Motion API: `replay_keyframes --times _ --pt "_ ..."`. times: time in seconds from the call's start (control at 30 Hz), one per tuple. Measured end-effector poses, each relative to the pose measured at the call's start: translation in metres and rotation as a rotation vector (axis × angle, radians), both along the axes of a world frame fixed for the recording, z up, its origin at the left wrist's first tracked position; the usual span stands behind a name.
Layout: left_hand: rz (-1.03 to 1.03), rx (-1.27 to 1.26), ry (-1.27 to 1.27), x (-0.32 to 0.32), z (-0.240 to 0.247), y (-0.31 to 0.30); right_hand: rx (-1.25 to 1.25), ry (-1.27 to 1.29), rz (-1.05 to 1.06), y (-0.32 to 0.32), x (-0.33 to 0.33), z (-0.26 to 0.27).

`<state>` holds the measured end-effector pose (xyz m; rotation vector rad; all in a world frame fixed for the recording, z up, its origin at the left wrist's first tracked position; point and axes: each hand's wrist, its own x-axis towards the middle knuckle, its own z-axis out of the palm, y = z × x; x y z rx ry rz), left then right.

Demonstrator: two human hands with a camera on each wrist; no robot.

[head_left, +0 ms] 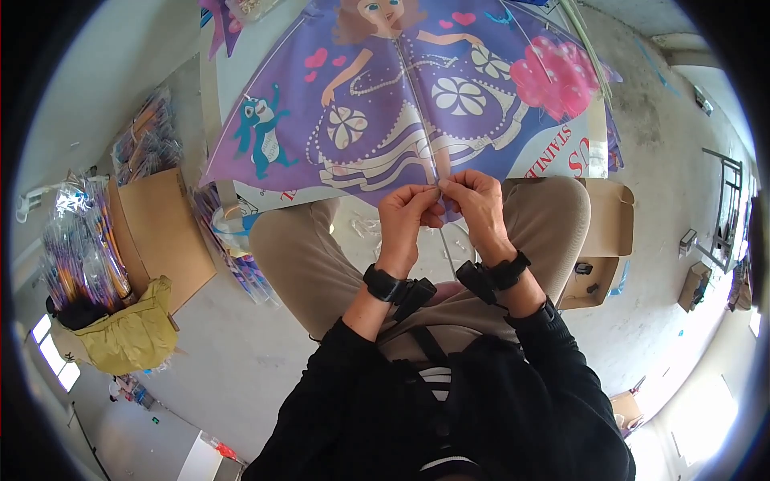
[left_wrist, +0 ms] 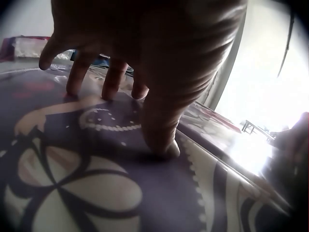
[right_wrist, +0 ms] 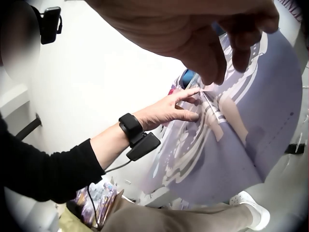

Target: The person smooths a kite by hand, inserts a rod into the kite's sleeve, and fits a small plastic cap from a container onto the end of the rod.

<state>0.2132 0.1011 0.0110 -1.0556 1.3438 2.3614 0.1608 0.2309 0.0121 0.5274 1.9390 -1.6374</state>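
Note:
A purple kite point(head_left: 293, 128) printed with a figure in a gown lies over a board across the knees. Along its middle runs a thin rod point(head_left: 447, 244), which sticks out below the lower tip. In the head view the left hand point(head_left: 407, 220) and right hand point(head_left: 480, 210) meet there, thumbs and fingertips pinching the rod at the kite's edge. The wrist views differ: the left hand point(left_wrist: 106, 29) spreads its fingers on the print, and the right hand point(right_wrist: 169, 36) hangs over the kite point(right_wrist: 217, 169) with bent fingers.
A lettered board point(head_left: 597, 144) supports the kite. Pink printed film point(head_left: 553, 76) lies at its right. On the floor, plastic-wrapped bundles point(head_left: 88, 240) and a cardboard box point(head_left: 160, 232) stand left; an open carton point(head_left: 605, 212) sits right. Brown trouser legs point(head_left: 285, 256) flank the hands.

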Motion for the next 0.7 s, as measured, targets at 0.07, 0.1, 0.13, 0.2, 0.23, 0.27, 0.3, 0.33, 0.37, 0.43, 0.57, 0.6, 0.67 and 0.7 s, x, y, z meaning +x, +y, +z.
replay_keyframes --times 0.07,0.1,0.13,0.2,0.23,0.27,0.3,0.33,0.37,0.43,0.57,0.6,0.67,0.7 --pt "0.004 0.014 0.005 0.000 0.000 0.000 -0.003 -0.005 0.017 0.000 -0.001 -0.001" --pt "0.002 0.018 0.004 0.000 0.000 0.000 0.011 0.003 0.023 0.000 -0.002 0.001" --pt "-0.001 0.023 0.001 0.000 0.000 0.000 0.026 0.010 0.028 0.000 -0.002 0.002" --pt "0.006 0.030 -0.012 0.001 0.002 0.000 0.011 -0.002 0.008 -0.001 0.000 0.004" --pt "0.014 0.036 -0.020 0.000 0.003 0.000 -0.005 -0.007 -0.011 -0.002 -0.001 0.005" --pt "0.014 0.036 -0.020 0.000 0.003 0.000 -0.005 -0.008 -0.011 -0.001 -0.001 0.006" --pt "0.020 0.053 -0.024 0.001 0.004 -0.001 -0.060 -0.043 -0.019 -0.001 0.000 0.008" --pt "0.024 0.070 -0.028 0.002 0.004 -0.001 -0.114 -0.078 -0.029 -0.001 0.001 0.009" --pt "0.023 0.070 -0.028 0.002 0.004 -0.002 -0.114 -0.079 -0.030 0.000 0.002 0.007" --pt "0.023 0.108 -0.041 0.003 0.002 -0.002 -0.197 -0.074 -0.048 0.000 0.003 0.003" --pt "0.019 0.124 -0.073 0.004 0.009 -0.004 -0.080 -0.019 -0.010 -0.003 0.001 0.008" --pt "0.012 0.165 -0.081 0.005 0.009 -0.006 -0.021 0.004 0.028 -0.004 0.001 0.008" --pt "0.004 0.203 -0.087 0.006 0.011 -0.010 0.035 0.029 0.066 -0.005 -0.001 0.013" --pt "-0.010 0.233 -0.089 0.005 0.012 -0.012 0.081 0.035 0.078 -0.007 -0.002 0.018"
